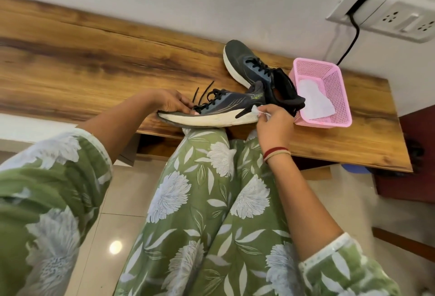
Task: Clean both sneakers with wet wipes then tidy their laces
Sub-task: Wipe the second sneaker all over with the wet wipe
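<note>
White midsole faces the person: at frame centre the left grip (175, 103) curls round the toe of the near sneaker (226, 104), steadying it on the surface (94, 64) edge so the right grip (274, 123), pinching a wipe (256, 110), reaches the heel. The other sneaker (247, 62) lies behind.

The wipe (255, 109) was mostly hidden in the right hand (275, 126), which also covered the near sneaker (226, 104) at the heel. The desk (70, 64) ran off the picture's left edge.

Green white-floral sleeves (47, 178), matching trousers (211, 201); red and beige bangles (276, 152) on right wrist.
</note>
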### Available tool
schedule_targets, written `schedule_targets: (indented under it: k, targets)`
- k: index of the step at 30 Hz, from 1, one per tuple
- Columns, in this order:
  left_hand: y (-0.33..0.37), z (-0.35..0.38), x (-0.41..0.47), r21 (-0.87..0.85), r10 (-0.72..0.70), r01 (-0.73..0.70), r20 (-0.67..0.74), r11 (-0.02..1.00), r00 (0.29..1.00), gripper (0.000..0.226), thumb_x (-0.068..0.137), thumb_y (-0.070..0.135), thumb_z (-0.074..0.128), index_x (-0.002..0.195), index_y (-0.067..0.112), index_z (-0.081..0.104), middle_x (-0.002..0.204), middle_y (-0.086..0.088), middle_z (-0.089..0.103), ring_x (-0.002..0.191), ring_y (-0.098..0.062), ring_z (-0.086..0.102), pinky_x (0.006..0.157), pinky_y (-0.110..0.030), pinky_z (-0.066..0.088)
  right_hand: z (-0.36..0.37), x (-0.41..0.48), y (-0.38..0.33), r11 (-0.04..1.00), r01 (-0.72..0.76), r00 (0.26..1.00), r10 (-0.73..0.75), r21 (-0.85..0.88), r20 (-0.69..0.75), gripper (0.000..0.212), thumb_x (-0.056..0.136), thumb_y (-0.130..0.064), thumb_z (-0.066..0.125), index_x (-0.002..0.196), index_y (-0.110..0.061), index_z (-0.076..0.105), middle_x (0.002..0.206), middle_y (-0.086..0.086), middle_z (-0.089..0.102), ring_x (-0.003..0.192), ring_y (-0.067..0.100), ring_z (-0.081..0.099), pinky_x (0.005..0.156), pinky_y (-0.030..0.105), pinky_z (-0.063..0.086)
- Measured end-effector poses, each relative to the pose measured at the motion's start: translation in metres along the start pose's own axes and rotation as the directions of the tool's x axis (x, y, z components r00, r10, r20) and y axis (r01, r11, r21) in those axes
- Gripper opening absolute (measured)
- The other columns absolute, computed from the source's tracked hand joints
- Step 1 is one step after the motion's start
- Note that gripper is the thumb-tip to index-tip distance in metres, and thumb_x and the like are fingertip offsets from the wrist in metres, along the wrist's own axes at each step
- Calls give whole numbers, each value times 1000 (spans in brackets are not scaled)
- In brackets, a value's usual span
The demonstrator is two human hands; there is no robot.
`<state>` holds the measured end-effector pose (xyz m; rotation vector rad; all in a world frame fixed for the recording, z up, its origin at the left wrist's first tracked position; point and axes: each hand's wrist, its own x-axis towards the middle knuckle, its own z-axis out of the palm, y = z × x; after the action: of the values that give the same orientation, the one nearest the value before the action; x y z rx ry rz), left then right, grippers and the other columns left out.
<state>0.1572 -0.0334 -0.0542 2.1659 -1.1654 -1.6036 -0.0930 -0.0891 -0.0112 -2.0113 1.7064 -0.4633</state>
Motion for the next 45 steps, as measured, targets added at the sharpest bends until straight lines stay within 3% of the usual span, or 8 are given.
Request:
schedule_targets:
  k: [9,18,23,25,28,32,39,45]
  targets:
    - [7,-1,-1,23,-20,19,14,1000,1000,48,82,28,71,127,15,59,128,-3,57,119,-24,52,109,-36,35,41,-56,-50,944,329,944,-329,1,-5,25,87,-3,53,107,-6,68,97,11,61,93,27,56,82,34,44]
    - [8,-1,-1,53,-19,17,34,998,999,38,87,8,64,125,13,60,133,-5,54,125,-24,48,112,-37,31,60,-80,-71,767,639,769,-636,-54,67,24,70,6,64,91,-5,71,84,11,65,77,30,59,63,32,50]
    - [5,0,-1,-10,-1,1,29,1000,1000,42,90,9,61,131,6,54,137,-8,52,124,-23,48,110,-32,33,57,-76,-86,695,702,663,-718,157,213,28,79,6,59,100,-9,71,97,8,69,91,28,61,81,37,51]
    - [3,0,-1,14,22,-22,26,1000,999,42,87,15,66,128,11,58,135,-8,55,122,-24,49,109,-34,33,39,-66,-70,788,587,773,-613,186,162,27,86,-1,58,107,-12,69,105,4,67,100,20,59,91,31,47]
    - [-1,-1,-2,-4,29,-29,22,1000,999,80,53,50,75,125,18,61,139,-1,51,130,-23,42,117,-40,21,17,-37,-31,970,203,979,-202,132,-21,23,90,-10,56,108,-18,68,107,-1,65,101,17,57,91,30,46]
    - [-1,-1,4,-30,28,-28,12,999,1000,61,71,37,73,125,14,61,141,-1,50,132,-23,41,117,-39,20,27,-39,-28,985,159,987,-161,66,27,25,90,-8,53,110,-14,68,105,5,63,96,21,57,89,29,44]
    - [2,-2,0,-24,25,-24,40,999,999,51,80,23,70,128,11,58,137,-1,52,129,-22,43,116,-39,24,49,-60,-53,886,457,889,-459,81,9,25,79,5,59,97,-6,72,90,11,67,86,30,59,79,38,51]
    - [3,0,2,54,19,-20,23,998,1000,40,88,-2,58,127,5,57,133,-10,54,123,-26,50,108,-33,36,67,-66,-66,613,789,608,-789,51,88,25,74,4,61,92,-6,73,87,10,67,78,30,59,69,34,49]
